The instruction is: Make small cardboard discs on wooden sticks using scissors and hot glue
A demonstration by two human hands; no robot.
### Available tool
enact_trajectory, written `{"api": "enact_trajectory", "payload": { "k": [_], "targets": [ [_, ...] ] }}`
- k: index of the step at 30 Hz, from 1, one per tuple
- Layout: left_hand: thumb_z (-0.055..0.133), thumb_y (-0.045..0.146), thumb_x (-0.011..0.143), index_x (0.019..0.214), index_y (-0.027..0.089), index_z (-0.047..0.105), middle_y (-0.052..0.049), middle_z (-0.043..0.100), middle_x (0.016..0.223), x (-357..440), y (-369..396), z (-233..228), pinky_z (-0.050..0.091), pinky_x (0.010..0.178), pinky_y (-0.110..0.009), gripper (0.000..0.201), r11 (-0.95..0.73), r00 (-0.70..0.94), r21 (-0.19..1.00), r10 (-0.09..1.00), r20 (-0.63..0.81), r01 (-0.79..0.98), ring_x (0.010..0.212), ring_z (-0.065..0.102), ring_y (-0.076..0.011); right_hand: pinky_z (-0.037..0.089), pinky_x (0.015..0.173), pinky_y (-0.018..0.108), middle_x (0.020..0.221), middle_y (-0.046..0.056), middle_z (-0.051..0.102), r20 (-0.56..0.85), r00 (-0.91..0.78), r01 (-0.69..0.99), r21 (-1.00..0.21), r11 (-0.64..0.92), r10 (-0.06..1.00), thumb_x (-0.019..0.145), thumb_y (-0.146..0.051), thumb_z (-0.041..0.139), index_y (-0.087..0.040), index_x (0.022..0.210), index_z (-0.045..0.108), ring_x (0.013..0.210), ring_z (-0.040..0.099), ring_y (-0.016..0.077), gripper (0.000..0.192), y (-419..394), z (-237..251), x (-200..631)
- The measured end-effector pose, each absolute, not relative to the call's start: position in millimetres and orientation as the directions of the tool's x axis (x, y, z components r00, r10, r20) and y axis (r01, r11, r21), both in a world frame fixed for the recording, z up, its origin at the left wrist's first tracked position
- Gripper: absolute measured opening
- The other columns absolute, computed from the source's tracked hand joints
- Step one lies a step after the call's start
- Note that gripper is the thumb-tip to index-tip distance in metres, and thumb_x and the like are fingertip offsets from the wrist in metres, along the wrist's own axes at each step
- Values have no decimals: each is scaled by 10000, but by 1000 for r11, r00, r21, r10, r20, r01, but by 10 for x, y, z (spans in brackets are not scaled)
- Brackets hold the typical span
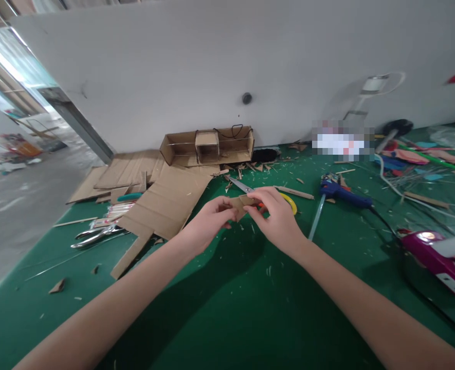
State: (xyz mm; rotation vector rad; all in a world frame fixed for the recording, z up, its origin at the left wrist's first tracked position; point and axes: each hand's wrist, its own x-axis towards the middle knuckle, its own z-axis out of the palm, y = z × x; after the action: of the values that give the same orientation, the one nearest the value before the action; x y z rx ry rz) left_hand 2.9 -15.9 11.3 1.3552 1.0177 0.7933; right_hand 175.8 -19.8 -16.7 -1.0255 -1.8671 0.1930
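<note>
A small piece of brown cardboard [241,204] is pinched between both hands above the green table. My left hand [212,218] grips its left end with the thumb and fingers. At the other end, my right hand [272,213] closes on it from above. Just behind the hands lie scissors [239,183] with a yellow and orange handle, partly hidden by my right hand. Further back, against the white wall, stands an open cardboard box [207,146] with a smaller square compartment in its middle and a black cord at its right part.
Flat cardboard sheets [169,198] and pliers [98,235] lie at the left. On the right are a blue glue gun [345,197] with a glue stick [317,218], its cord, and a magenta device [435,259]. Cardboard scraps litter the green table [227,308].
</note>
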Motion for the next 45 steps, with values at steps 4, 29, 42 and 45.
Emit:
{"api": "enact_trajectory", "payload": {
  "k": [4, 29, 42, 45],
  "targets": [
    [547, 188, 761, 1028, 190, 438, -21, 595, 795, -21, -73, 97, 436, 593, -256, 289, 2, 371, 973, 924, -90, 230, 736, 577, -138, 514, 714, 334, 1016, 70, 565, 647, -160, 552, -567, 611, 745, 829, -185, 543, -221, 1025, 560, 887, 577, 184, 200, -183, -154, 1777],
    [507, 283, 780, 883, 204, 560, -16, 622, 823, -256, -19, 203, 389, 592, -255, 140, -527, 665, 471, 722, -192, 708, 747, 569, -162, 461, 742, 276, 857, 30, 623, 357, -576, 481, -579, 658, 735, 810, -136, 583, -167, 812, 628, 792, 572, 130, 54, -221, -218, 1715],
    [463, 220, 824, 901, 223, 675, -13, 683, 822, -251, 29, 108, 407, 660, -260, 225, -650, 706, 348, 706, -50, 675, 766, 590, -153, 465, 830, 291, 1009, 38, 661, 280, -625, 496, -577, 648, 728, 828, -113, 518, -196, 893, 702, 875, 605, 134, 212, -200, -157, 1793],
    [458, 194, 819, 869, 223, 674, -11, 682, 812, -246, 19, 92, 395, 658, -266, 223, -689, 718, 272, 696, -12, 672, 768, 592, -160, 466, 824, 277, 973, 27, 672, 277, -625, 492, -587, 643, 730, 808, -91, 533, -197, 874, 704, 865, 612, 128, 212, -190, -154, 1796]
  ]
}}
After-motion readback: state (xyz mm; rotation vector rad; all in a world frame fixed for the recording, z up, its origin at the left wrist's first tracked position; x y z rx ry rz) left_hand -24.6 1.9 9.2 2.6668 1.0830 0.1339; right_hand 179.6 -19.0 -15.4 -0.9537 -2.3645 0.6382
